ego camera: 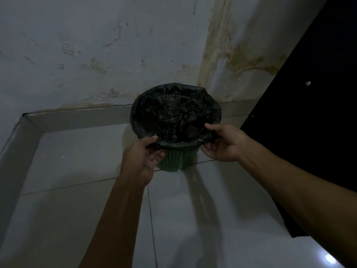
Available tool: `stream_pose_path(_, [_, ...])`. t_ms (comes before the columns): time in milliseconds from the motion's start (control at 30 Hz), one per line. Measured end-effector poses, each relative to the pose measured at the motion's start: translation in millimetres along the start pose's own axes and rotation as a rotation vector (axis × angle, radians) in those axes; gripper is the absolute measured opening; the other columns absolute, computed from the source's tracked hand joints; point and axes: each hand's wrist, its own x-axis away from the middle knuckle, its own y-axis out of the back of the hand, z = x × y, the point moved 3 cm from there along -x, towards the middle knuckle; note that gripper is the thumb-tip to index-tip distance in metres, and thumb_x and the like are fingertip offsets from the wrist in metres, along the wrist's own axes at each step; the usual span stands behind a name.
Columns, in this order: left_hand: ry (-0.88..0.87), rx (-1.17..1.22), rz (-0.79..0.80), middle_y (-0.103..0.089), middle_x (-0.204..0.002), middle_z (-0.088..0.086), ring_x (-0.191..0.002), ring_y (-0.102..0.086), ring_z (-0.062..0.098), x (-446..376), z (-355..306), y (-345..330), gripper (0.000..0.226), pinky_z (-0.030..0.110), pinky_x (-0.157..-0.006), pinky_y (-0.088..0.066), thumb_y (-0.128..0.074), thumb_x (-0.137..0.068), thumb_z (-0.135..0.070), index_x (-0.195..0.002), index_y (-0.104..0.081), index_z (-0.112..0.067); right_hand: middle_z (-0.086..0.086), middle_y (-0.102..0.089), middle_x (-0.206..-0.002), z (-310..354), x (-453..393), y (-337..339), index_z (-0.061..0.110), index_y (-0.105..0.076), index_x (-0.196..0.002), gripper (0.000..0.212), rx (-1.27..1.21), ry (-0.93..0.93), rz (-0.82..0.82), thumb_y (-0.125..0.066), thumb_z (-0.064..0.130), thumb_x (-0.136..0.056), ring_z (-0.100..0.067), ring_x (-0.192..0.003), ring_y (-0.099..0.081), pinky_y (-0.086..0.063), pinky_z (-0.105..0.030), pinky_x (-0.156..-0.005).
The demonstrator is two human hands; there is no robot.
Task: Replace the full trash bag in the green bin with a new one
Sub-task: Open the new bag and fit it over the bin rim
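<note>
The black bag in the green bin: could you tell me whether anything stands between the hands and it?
Nothing visible does. The left hand and the right hand already grip the near edge of the bag, where it folds over the rim of the bin.

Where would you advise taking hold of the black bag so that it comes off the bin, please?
Probably at the folded-over cuff of the black bag, on the near rim of the green bin. Come from the near side, from below the fold, with left hand and right hand apart: the overhang there gives a free edge to pinch.
</note>
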Motion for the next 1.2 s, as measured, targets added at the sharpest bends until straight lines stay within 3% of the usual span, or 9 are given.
stream_pose_path(100, [-0.03,0.095,-0.037,-0.063,-0.082,0.01,-0.069,-0.057,0.019,-6.6,-10.0,4.5,0.006,0.022,-0.048,-0.05,-0.06,-0.089,-0.006,-0.083,-0.06,-0.008,-0.006,-0.061,-0.086,-10.6,-0.4,-6.9,0.01,-0.061,-0.09,0.012,-0.039,0.023,0.074,-0.068,0.018,-0.086,-0.02,-0.076,-0.062,-0.052,-0.035,-0.069])
stream_pose_path(300, [0.086,0.286,-0.007,-0.063,-0.096,0.011,-0.092,-0.062,0.022,-4.9,-11.3,4.8,0.006,0.039,-0.095,-0.049,-0.061,-0.091,-0.011,-0.087,-0.06,-0.006,-0.012,-0.063,-0.094,-27.3,-2.6,-24.6,0.007,-0.059,-0.102,0.014,-0.205,0.08,0.055,-0.064,0.01,-0.09,-0.024,-0.081,-0.064,-0.055,-0.038,-0.066])
stream_pose_path(433, [0.13,0.313,-0.022,-0.064,-0.09,0.012,-0.087,-0.062,0.024,-4.9,-19.0,5.7,0.01,0.041,-0.096,-0.049,-0.057,-0.092,-0.006,-0.083,-0.06,-0.003,-0.01,-0.065,-0.092,-35.6,-4.7,-32.1,0.01,-0.06,-0.095,0.007,-0.209,0.119,0.043,-0.063,0.009,-0.09,-0.023,-0.08,-0.065,-0.057,-0.037,-0.057])
stream_pose_path(567, [0.133,0.421,-0.002,-0.061,-0.087,0.012,-0.085,-0.062,0.025,-8.1,-29.1,3.2,0.011,0.039,-0.099,-0.048,-0.056,-0.091,-0.004,-0.082,-0.061,-0.001,-0.011,-0.064,-0.093,-36.4,-2.9,-33.8,0.009,-0.059,-0.097,0.007,-0.239,0.138,0.054,-0.061,0.006,-0.091,-0.026,-0.083,-0.064,-0.053,-0.039,-0.074])
stream_pose_path(733, [0.11,0.566,0.003,-0.054,-0.095,0.013,-0.084,-0.058,0.023,-17.3,-30.9,0.9,0.007,0.038,-0.085,-0.052,-0.055,-0.093,-0.007,-0.088,-0.057,-0.003,-0.014,-0.062,-0.096,-33.8,0.6,-33.7,0.006,-0.058,-0.099,0.006,-0.288,0.134,0.077,-0.058,0.004,-0.093,-0.028,-0.085,-0.062,-0.053,-0.045,-0.077])
stream_pose_path(867, [0.107,0.434,-0.006,-0.058,-0.089,0.011,-0.08,-0.057,0.019,-24.3,-22.2,-1.6,0.02,0.029,-0.087,-0.047,-0.041,-0.098,-0.002,-0.086,-0.057,0.0,-0.013,-0.061,-0.101,-33.0,1.5,-34.6,0.007,-0.056,-0.117,0.024,-0.291,0.148,0.069,-0.057,0.002,-0.093,-0.029,-0.09,-0.06,-0.052,-0.046,-0.072])
stream_pose_path(1000, [0.126,0.306,-0.047,-0.058,-0.091,0.005,-0.081,-0.056,0.016,-29.6,-19.7,4.8,0.015,0.028,-0.086,-0.048,-0.047,-0.097,-0.007,-0.089,-0.06,-0.006,-0.013,-0.06,-0.103,-31.5,2.1,-34.3,0.008,-0.054,-0.126,0.033,-0.268,0.152,0.059,-0.056,0.001,-0.093,-0.031,-0.1,-0.059,-0.052,-0.047,-0.07])
stream_pose_path(1067, [0.128,0.239,-0.086,-0.055,-0.086,0.003,-0.074,-0.053,0.013,-30.1,-18.3,7.4,0.013,0.026,-0.078,-0.051,-0.053,-0.095,-0.009,-0.084,-0.059,-0.007,-0.012,-0.06,-0.101,-28.6,2.6,-33.0,0.008,-0.052,-0.128,0.035,-0.248,0.153,0.055,-0.055,0.001,-0.094,-0.03,-0.098,-0.059,-0.052,-0.048,-0.075])
stream_pose_path(1200, [0.109,0.129,-0.134,-0.051,-0.071,0.0,-0.056,-0.047,0.007,-28.6,-13.5,7.1,0.021,0.02,-0.05,-0.045,-0.055,-0.095,-0.014,-0.075,-0.055,-0.01,-0.012,-0.059,-0.107,-23.6,4.7,-31.8,0.006,-0.051,-0.129,0.034,-0.217,0.13,0.055,-0.051,0.001,-0.096,-0.033,-0.121,-0.053,-0.048,-0.05,-0.086])
